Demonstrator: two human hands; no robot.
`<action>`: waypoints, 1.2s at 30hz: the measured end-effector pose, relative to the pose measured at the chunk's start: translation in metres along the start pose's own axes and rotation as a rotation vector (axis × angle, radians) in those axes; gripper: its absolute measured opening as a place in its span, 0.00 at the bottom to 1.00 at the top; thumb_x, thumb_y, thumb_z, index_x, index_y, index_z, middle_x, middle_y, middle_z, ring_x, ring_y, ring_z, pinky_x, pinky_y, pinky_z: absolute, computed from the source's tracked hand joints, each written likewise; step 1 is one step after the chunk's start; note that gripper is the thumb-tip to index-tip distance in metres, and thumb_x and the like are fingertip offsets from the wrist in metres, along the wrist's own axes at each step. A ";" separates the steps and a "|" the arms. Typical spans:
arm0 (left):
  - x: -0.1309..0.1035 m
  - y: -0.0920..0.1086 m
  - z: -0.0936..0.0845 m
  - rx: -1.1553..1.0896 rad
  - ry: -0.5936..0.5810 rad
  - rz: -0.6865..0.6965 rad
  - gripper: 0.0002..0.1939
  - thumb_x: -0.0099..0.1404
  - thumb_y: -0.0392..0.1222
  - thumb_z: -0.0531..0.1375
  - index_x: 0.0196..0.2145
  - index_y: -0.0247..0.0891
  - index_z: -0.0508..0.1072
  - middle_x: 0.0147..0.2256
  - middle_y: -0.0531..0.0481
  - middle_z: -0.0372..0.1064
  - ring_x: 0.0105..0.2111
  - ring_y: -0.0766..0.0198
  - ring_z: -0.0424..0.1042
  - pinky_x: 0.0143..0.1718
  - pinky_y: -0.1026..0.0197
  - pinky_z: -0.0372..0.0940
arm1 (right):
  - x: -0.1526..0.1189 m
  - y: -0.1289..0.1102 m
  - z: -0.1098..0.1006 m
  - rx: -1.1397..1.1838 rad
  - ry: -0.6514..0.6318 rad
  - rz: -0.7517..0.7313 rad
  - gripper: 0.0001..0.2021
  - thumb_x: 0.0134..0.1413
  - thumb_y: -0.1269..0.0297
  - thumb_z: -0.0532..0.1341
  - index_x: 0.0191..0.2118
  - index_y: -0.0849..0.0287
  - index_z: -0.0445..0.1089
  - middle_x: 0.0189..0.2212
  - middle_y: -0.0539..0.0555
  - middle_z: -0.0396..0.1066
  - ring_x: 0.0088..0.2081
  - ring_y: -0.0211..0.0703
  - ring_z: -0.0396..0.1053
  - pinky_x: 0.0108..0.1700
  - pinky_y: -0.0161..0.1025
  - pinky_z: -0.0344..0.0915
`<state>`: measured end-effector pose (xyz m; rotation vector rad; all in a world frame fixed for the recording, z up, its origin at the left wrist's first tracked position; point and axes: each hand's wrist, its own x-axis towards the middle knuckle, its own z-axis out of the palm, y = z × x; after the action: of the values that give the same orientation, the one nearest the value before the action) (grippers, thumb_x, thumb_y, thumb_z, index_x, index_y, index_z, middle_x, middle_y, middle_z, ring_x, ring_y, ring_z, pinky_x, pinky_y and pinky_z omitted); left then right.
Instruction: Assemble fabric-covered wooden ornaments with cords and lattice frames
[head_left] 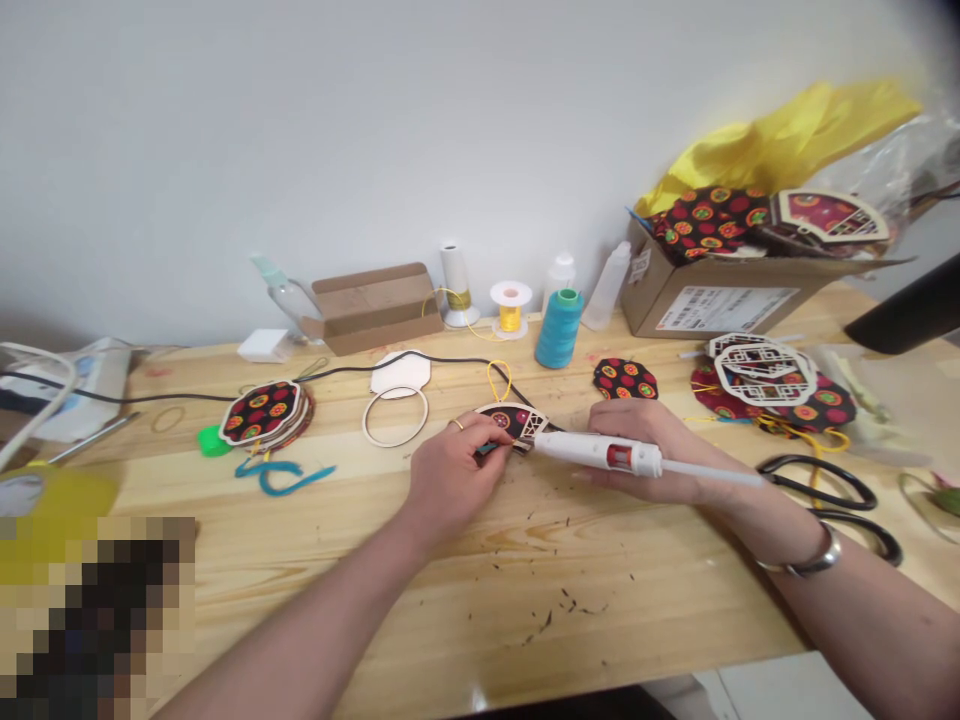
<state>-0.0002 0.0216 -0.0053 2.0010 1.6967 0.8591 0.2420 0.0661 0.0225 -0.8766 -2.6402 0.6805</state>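
Observation:
My left hand (452,478) pinches the near edge of a small fan-shaped ornament (501,418), dark patterned fabric with a pale cut-out lattice frame and a yellow cord loop at its top. A teal bit shows by the fingertips. My right hand (645,425) is wrapped round a white glue gun (585,450), with a pale glue stick (712,472) poking out of its back end. The gun's tip is at the ornament's right side, close to my left fingertips; whether it touches cannot be made out. Part of the right hand is hidden behind the gun.
Behind stand a teal thread cone (559,330), a yellow cord spool (511,312) and a cardboard box (697,290). Black-handled scissors (825,480) lie by my right forearm. Stacked ornaments (262,415) and a pale ring (365,425) lie left. A black cable (360,368) crosses the table.

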 end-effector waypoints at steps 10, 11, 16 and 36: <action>0.000 0.003 -0.001 0.000 -0.005 -0.020 0.06 0.58 0.36 0.59 0.31 0.45 0.76 0.39 0.56 0.75 0.36 0.64 0.73 0.38 0.62 0.64 | 0.002 -0.003 0.002 -0.043 0.026 -0.027 0.14 0.54 0.55 0.60 0.25 0.60 0.62 0.24 0.51 0.62 0.27 0.38 0.60 0.30 0.36 0.54; 0.000 0.003 -0.001 -0.001 -0.001 -0.021 0.06 0.58 0.37 0.59 0.31 0.45 0.76 0.38 0.56 0.75 0.36 0.64 0.73 0.38 0.62 0.64 | 0.002 -0.004 0.003 -0.044 0.026 -0.022 0.15 0.54 0.55 0.60 0.25 0.60 0.62 0.24 0.51 0.62 0.27 0.38 0.60 0.29 0.36 0.54; -0.001 0.002 -0.001 -0.007 0.003 -0.020 0.06 0.58 0.37 0.59 0.32 0.45 0.76 0.38 0.56 0.74 0.36 0.64 0.73 0.40 0.61 0.64 | 0.003 -0.004 0.003 -0.009 0.020 -0.031 0.16 0.54 0.54 0.60 0.25 0.60 0.62 0.24 0.50 0.62 0.26 0.37 0.59 0.29 0.35 0.54; 0.000 0.003 -0.002 -0.009 -0.011 -0.029 0.06 0.59 0.37 0.59 0.32 0.46 0.75 0.39 0.57 0.74 0.37 0.64 0.73 0.38 0.61 0.64 | 0.004 -0.007 0.003 -0.087 0.037 -0.050 0.13 0.54 0.59 0.59 0.24 0.59 0.60 0.23 0.50 0.60 0.25 0.37 0.57 0.29 0.35 0.52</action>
<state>0.0004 0.0205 -0.0024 1.9666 1.7082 0.8429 0.2339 0.0625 0.0237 -0.8344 -2.6664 0.5361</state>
